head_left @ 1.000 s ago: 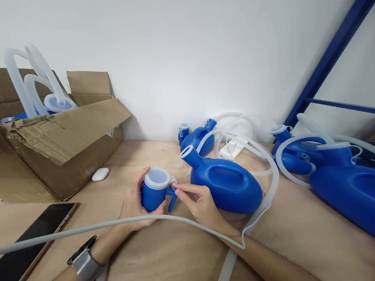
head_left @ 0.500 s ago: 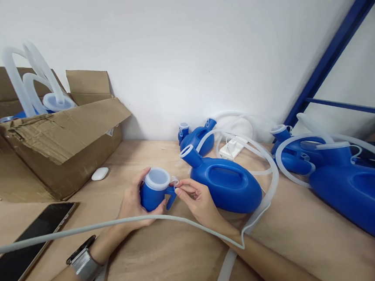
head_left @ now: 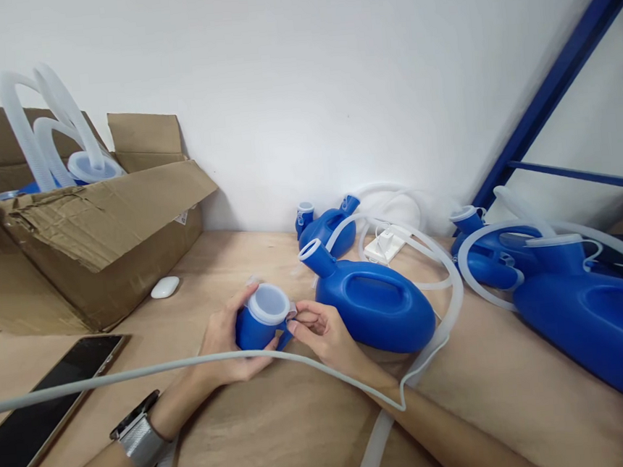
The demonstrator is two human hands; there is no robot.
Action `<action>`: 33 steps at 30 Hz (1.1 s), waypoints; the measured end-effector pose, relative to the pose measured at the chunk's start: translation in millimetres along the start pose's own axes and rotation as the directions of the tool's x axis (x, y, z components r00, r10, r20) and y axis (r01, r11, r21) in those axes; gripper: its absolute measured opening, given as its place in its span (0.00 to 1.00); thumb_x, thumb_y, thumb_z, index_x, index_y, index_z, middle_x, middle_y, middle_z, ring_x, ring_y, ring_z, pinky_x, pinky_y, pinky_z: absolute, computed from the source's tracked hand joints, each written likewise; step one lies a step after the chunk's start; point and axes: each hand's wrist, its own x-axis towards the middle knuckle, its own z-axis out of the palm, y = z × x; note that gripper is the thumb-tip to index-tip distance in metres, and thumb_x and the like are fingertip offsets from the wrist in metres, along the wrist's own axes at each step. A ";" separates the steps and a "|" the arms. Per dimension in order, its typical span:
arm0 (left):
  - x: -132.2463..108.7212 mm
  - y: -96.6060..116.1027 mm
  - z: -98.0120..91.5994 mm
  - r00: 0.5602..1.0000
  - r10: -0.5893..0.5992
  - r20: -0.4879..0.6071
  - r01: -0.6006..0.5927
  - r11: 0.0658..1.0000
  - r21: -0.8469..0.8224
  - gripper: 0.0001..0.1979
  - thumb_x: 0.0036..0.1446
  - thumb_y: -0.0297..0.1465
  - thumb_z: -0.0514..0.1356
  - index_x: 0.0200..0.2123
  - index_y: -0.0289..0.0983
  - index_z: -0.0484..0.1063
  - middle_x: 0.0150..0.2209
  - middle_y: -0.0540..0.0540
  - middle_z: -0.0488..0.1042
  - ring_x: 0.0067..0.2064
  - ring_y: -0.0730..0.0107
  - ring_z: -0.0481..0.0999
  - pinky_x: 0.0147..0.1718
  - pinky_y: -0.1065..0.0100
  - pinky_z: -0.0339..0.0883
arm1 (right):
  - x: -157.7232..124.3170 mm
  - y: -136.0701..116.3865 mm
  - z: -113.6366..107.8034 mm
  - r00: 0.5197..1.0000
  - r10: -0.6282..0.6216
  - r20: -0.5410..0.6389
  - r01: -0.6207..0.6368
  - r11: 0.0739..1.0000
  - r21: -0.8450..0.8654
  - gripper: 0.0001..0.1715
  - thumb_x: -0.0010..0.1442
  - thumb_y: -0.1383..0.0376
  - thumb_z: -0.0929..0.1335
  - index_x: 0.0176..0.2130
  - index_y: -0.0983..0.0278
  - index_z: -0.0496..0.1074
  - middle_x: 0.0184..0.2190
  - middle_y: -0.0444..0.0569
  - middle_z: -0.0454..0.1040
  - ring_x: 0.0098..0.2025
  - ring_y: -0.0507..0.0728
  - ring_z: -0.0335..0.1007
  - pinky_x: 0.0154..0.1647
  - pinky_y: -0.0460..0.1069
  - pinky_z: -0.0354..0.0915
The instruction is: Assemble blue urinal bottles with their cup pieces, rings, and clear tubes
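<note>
A blue cup (head_left: 252, 332) with a side handle and a translucent white lid (head_left: 270, 304) is tilted to the right above the table. My left hand (head_left: 223, 343) is wrapped round its left side and underside. At the handle side, my right hand (head_left: 326, 337) pinches the small clear tab (head_left: 292, 310) of the lid between thumb and fingertips. Part of the handle is hidden behind those fingers. Just right of that hand lies a blue jug-like bottle (head_left: 377, 304) with an open, slanted neck.
A cardboard box (head_left: 108, 222) with white hoses stands at left. Near it lie a white case (head_left: 165, 287) and a phone (head_left: 48, 409). More blue bottles (head_left: 597, 325) and hoses are at right. A power strip (head_left: 383, 247) sits behind. A grey cable (head_left: 192, 362) crosses above my forearms.
The cup has tipped further right, and its lid has moved slightly right and down. My right fingers have closed in on the tab beside the handle.
</note>
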 end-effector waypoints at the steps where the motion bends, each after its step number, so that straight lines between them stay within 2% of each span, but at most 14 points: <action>1: 0.3 0.5 0.4 1.000 -0.012 0.000 0.012 1.000 -0.013 0.46 0.42 0.45 0.68 0.64 0.40 0.57 0.53 0.46 0.77 0.49 0.90 0.82 0.48 0.90 0.78 | 0.3 0.7 0.5 1.000 0.001 0.004 -0.001 1.000 0.013 0.17 0.61 0.55 0.73 0.41 0.66 0.72 0.34 0.50 0.79 0.36 0.54 0.76 0.39 0.47 0.70; 4: 4.2 5.6 0.7 0.990 -0.139 0.031 0.142 0.983 -0.113 0.45 0.44 0.44 0.67 0.64 0.40 0.56 0.50 0.47 0.78 0.47 0.92 0.82 0.46 0.92 0.76 | 2.0 2.1 2.4 1.000 0.001 -0.015 0.000 0.999 0.044 0.20 0.62 0.52 0.73 0.43 0.65 0.70 0.35 0.49 0.78 0.32 0.51 0.71 0.36 0.47 0.69; 7: 8.9 10.3 1.3 0.950 -0.301 0.086 0.313 0.912 -0.266 0.47 0.43 0.44 0.68 0.64 0.39 0.54 0.50 0.46 0.78 0.48 0.92 0.81 0.47 0.91 0.76 | 3.4 -0.3 3.1 0.999 0.001 -0.040 0.001 0.998 0.061 0.23 0.62 0.50 0.72 0.46 0.64 0.68 0.39 0.49 0.78 0.30 0.50 0.70 0.35 0.47 0.69; 10: 12.7 11.4 1.7 0.890 -0.447 0.094 0.443 0.796 -0.412 0.52 0.40 0.46 0.70 0.65 0.38 0.51 0.53 0.45 0.75 0.49 0.91 0.80 0.48 0.89 0.76 | 3.2 -5.2 2.1 0.999 0.032 -0.022 -0.032 0.999 0.030 0.24 0.63 0.48 0.71 0.48 0.64 0.70 0.43 0.51 0.78 0.34 0.51 0.71 0.37 0.47 0.69; 13: 16.1 11.1 1.3 0.838 -0.537 0.098 0.514 0.715 -0.474 0.55 0.38 0.47 0.70 0.66 0.38 0.49 0.55 0.44 0.73 0.48 0.92 0.78 0.49 0.88 0.75 | 2.4 -7.2 1.4 0.998 0.053 0.015 -0.053 0.999 -0.009 0.25 0.65 0.48 0.70 0.51 0.64 0.72 0.47 0.54 0.77 0.42 0.54 0.73 0.38 0.47 0.68; 17: 17.5 11.0 2.1 0.804 -0.577 0.143 0.568 0.675 -0.471 0.57 0.37 0.46 0.71 0.66 0.39 0.47 0.57 0.44 0.71 0.50 0.92 0.75 0.52 0.85 0.73 | 3.2 -2.6 2.4 0.995 0.098 0.028 -0.097 0.995 -0.031 0.28 0.64 0.48 0.70 0.52 0.65 0.71 0.47 0.55 0.77 0.47 0.57 0.74 0.36 0.47 0.68; 21: 15.6 8.7 3.5 0.769 -0.604 0.209 0.614 0.609 -0.502 0.52 0.39 0.48 0.69 0.63 0.40 0.48 0.57 0.44 0.70 0.49 0.92 0.74 0.50 0.85 0.72 | 5.5 3.1 3.0 0.996 0.094 -0.003 -0.094 0.995 -0.042 0.25 0.65 0.48 0.70 0.49 0.65 0.70 0.39 0.51 0.75 0.40 0.55 0.75 0.32 0.46 0.65; 24: 15.2 5.5 1.8 0.747 -0.611 0.263 0.638 0.548 -0.541 0.45 0.44 0.53 0.63 0.58 0.38 0.51 0.50 0.46 0.73 0.40 0.95 0.71 0.40 0.87 0.70 | 7.2 5.4 1.9 0.995 0.026 -0.092 -0.028 0.999 -0.016 0.25 0.66 0.47 0.69 0.48 0.64 0.70 0.35 0.48 0.72 0.31 0.51 0.71 0.28 0.46 0.63; 27: 17.6 4.9 -1.6 0.706 -0.629 0.324 0.690 0.509 -0.514 0.39 0.45 0.53 0.62 0.54 0.38 0.53 0.43 0.51 0.72 0.34 0.97 0.67 0.32 0.89 0.65 | 8.5 6.1 0.4 0.987 0.000 -0.161 0.000 1.000 0.001 0.28 0.64 0.44 0.69 0.48 0.65 0.69 0.30 0.45 0.70 0.27 0.51 0.69 0.25 0.46 0.62; 31: 23.3 8.5 -4.8 0.668 -0.617 0.415 0.735 0.463 -0.495 0.36 0.44 0.50 0.64 0.49 0.39 0.53 0.34 0.56 0.68 0.29 0.99 0.64 0.28 0.90 0.62 | 9.1 5.2 -0.2 0.979 0.003 -0.205 -0.004 1.000 -0.005 0.31 0.64 0.43 0.69 0.48 0.66 0.69 0.28 0.45 0.70 0.26 0.51 0.68 0.24 0.46 0.61; 33: 25.5 9.6 -5.2 0.664 -0.605 0.439 0.740 0.446 -0.504 0.35 0.44 0.50 0.64 0.47 0.39 0.52 0.35 0.55 0.69 0.30 0.98 0.65 0.29 0.90 0.64 | 9.1 4.8 0.1 0.976 -0.002 -0.217 0.001 1.000 -0.008 0.30 0.64 0.43 0.68 0.48 0.66 0.69 0.28 0.45 0.69 0.25 0.51 0.67 0.23 0.46 0.61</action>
